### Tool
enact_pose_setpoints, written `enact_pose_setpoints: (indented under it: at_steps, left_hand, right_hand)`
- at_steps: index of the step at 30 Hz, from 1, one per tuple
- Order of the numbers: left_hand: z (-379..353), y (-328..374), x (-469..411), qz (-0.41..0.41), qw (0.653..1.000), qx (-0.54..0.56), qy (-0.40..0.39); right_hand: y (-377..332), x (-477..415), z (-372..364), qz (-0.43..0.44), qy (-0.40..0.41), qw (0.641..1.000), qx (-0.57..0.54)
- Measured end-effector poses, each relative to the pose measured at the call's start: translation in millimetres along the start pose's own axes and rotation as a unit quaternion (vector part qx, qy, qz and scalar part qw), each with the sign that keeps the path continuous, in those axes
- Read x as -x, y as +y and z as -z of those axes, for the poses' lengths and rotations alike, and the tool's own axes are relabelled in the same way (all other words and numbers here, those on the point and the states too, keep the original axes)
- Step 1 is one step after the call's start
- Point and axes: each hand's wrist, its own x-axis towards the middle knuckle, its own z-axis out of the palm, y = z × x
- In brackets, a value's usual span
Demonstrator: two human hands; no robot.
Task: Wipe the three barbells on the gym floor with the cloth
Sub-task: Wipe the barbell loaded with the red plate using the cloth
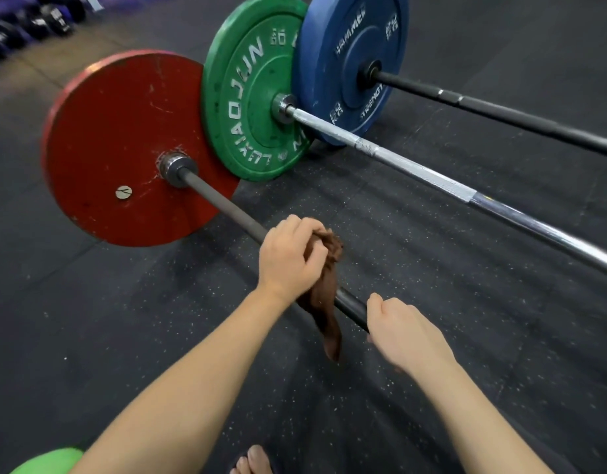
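Down on the speckled rubber floor (500, 285) I've got three bars lying side by side, and we're on the nearest barbell (223, 202), the one with the red plate (124, 148). Left hand (288, 258) is bunched round the brown cloth (324, 299), which is wrapped over the shaft with a tail hanging below. Right hand (404, 333) curls onto the same shaft just beside it, steadying, I'd say. By my read this is bar one of three; how much of it is clean I can't tell. Middle barbell (432, 177), silver with the green plate (247, 97), and far barbell (500, 111), black with the blue plate (346, 46), have no hand or cloth on them. I'd count both as left to do.
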Motion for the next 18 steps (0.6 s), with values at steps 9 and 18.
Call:
enact_pose_setpoints:
  at_steps: [9, 18]
  left_hand:
    - [24.5, -74.1, -48.9, 0.140, 0.987, -0.053, 0.058]
    - [-5.2, -5.2, 4.3, 0.079, 0.992, -0.006, 0.095]
  right_hand:
    - [-1.1, 1.5, 3.7, -0.015, -0.008, 0.999, -0.030]
    - [-3.7, -4.2, 2.1, -0.075, -0.025, 0.990, -0.120]
